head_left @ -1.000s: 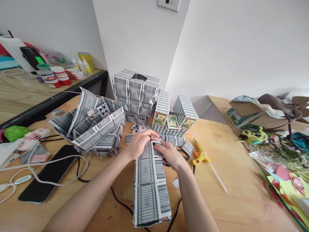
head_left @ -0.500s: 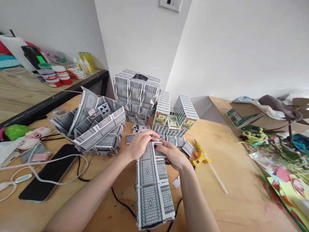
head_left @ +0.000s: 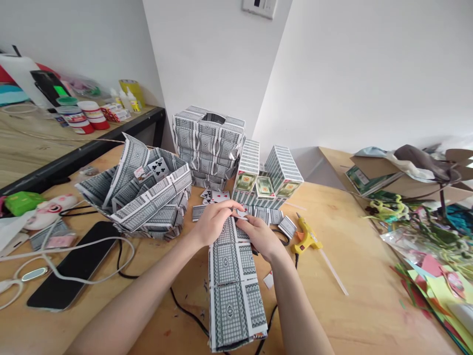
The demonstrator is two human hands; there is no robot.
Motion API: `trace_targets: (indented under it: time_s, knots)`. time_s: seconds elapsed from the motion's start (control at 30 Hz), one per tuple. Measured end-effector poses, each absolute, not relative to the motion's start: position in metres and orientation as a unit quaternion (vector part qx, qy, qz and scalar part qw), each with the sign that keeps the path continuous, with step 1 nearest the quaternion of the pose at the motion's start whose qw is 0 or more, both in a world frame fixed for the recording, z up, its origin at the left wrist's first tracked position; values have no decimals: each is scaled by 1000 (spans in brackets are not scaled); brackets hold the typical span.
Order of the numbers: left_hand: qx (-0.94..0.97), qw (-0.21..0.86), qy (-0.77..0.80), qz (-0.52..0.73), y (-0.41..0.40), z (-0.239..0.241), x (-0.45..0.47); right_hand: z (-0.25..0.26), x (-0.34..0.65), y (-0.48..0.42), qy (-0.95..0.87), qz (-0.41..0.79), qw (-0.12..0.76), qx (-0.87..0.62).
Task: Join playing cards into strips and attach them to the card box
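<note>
From the head camera, the only view I have, both hands meet over the middle of the worktop [head_left: 351, 296]. The left hand [head_left: 212, 222] has its fingers curled over the far end of a long card strip [head_left: 232, 286], a band of green-backed playing cards joined edge to edge, and grasps it from above. The right hand [head_left: 260, 236] pinches the same far end from the right side, thumb and fingertips closed on the edge. As I read it, holding only that end lets the strip run straight back toward me, its near end down by the worktop's front edge over a black cable [head_left: 185, 310]. A yellow glue gun [head_left: 305, 236] lies on its side just right of the right hand, close enough to reach, I think. To the left sits an open card basket [head_left: 144, 197], behind the hands a squared card tower [head_left: 209, 143], and beside that some boxed card packs [head_left: 264, 182]. A phone [head_left: 70, 268] lies well apart at the left.
</note>
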State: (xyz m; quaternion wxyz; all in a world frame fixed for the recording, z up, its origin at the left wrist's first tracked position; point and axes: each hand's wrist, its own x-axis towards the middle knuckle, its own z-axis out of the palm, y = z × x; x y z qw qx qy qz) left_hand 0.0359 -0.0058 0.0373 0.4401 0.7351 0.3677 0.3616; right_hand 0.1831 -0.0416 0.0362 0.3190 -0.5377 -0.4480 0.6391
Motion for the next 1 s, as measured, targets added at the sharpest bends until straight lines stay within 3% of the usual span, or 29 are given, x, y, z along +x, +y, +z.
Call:
trace_targets:
  time_s: [0.37, 1.0]
  knots:
    - [728, 438, 426, 310, -2, 33, 36, 28, 200, -42, -457, 693, 316, -459]
    - [692, 426, 456, 362, -1, 30, 39, 36, 198, -43, -429, 693, 331, -476]
